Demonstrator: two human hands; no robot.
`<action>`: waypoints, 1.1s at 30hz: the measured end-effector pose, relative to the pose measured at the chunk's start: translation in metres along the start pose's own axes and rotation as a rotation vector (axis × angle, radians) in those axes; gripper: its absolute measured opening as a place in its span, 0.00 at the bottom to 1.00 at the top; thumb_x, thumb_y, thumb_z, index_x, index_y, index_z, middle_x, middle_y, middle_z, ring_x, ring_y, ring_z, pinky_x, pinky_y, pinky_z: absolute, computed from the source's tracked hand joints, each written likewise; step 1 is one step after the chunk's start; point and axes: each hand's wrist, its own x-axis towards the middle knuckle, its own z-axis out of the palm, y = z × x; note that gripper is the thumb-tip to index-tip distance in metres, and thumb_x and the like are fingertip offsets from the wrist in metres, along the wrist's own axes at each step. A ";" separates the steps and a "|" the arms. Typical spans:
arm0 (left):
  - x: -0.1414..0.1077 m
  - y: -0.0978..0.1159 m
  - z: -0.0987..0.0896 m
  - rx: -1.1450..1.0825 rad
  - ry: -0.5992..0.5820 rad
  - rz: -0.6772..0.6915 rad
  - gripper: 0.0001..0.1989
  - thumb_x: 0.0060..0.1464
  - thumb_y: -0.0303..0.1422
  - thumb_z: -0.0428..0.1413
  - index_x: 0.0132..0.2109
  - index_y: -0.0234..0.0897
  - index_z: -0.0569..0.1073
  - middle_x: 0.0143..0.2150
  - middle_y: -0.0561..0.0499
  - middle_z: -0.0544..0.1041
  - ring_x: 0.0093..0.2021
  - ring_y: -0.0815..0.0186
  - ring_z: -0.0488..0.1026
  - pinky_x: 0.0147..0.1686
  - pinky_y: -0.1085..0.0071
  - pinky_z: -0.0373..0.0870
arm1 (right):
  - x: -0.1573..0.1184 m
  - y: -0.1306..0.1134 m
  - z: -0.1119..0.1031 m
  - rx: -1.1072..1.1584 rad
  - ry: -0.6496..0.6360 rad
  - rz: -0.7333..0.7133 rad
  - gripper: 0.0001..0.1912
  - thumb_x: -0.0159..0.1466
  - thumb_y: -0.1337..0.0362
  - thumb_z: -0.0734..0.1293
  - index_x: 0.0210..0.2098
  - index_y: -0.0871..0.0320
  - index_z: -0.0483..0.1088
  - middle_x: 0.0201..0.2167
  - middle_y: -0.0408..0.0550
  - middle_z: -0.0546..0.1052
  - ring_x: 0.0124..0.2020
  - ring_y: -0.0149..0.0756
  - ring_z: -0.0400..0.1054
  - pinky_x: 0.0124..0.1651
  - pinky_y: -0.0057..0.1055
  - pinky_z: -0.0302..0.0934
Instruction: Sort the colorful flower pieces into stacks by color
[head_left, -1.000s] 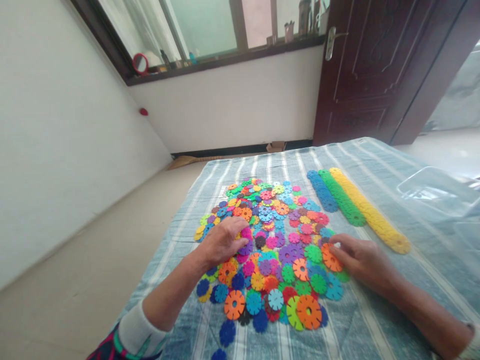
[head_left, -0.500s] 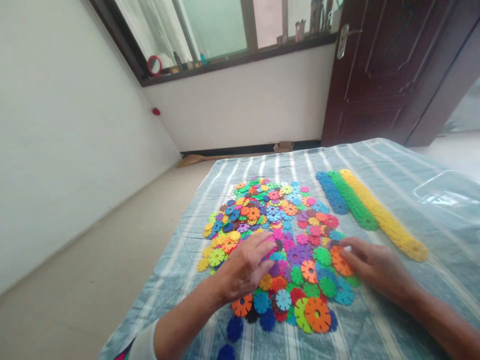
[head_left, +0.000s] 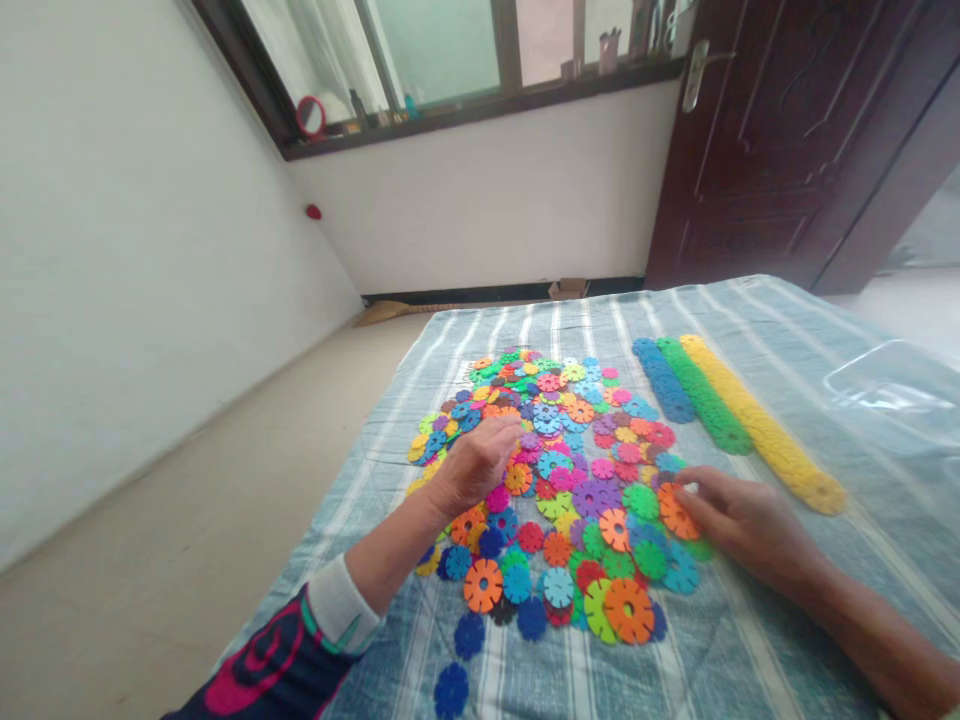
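A spread of colourful notched discs covers the middle of the striped cloth. Over the left part of the spread is my left hand, fingers bent together; whatever may lie between them is hidden. At the right edge of the spread, my right hand has its thumb and fingertips on an orange disc. To the right lie three long rows of overlapping discs: blue, green and yellow.
A clear plastic box stands at the right of the cloth. Beyond the far edge are a small cardboard box, a broom and a dark red door. Two blue discs lie near the front.
My left hand has moved up and away to the left, uncovering discs in the middle of the spread. My right hand stays by the orange disc. The view has shifted slightly.
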 end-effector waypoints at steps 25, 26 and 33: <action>0.021 0.064 0.001 -0.048 -0.271 0.136 0.10 0.57 0.32 0.54 0.45 0.38 0.74 0.54 0.46 0.73 0.59 0.57 0.64 0.57 0.55 0.64 | 0.004 -0.001 0.000 0.037 -0.005 0.027 0.13 0.61 0.55 0.61 0.35 0.54 0.73 0.18 0.40 0.71 0.21 0.32 0.64 0.28 0.28 0.54; 0.019 0.069 0.002 -0.073 -0.318 0.171 0.10 0.56 0.33 0.55 0.46 0.39 0.73 0.55 0.47 0.73 0.60 0.56 0.64 0.57 0.54 0.64 | 0.005 -0.001 0.000 0.036 -0.007 0.026 0.13 0.61 0.55 0.61 0.35 0.54 0.73 0.19 0.40 0.71 0.22 0.32 0.64 0.28 0.28 0.54; 0.019 0.038 0.004 0.071 -0.236 0.002 0.09 0.55 0.28 0.54 0.43 0.37 0.75 0.52 0.44 0.74 0.56 0.56 0.68 0.56 0.53 0.65 | 0.006 0.000 0.001 0.020 0.006 0.012 0.13 0.61 0.57 0.61 0.36 0.55 0.74 0.18 0.40 0.70 0.21 0.32 0.63 0.27 0.27 0.52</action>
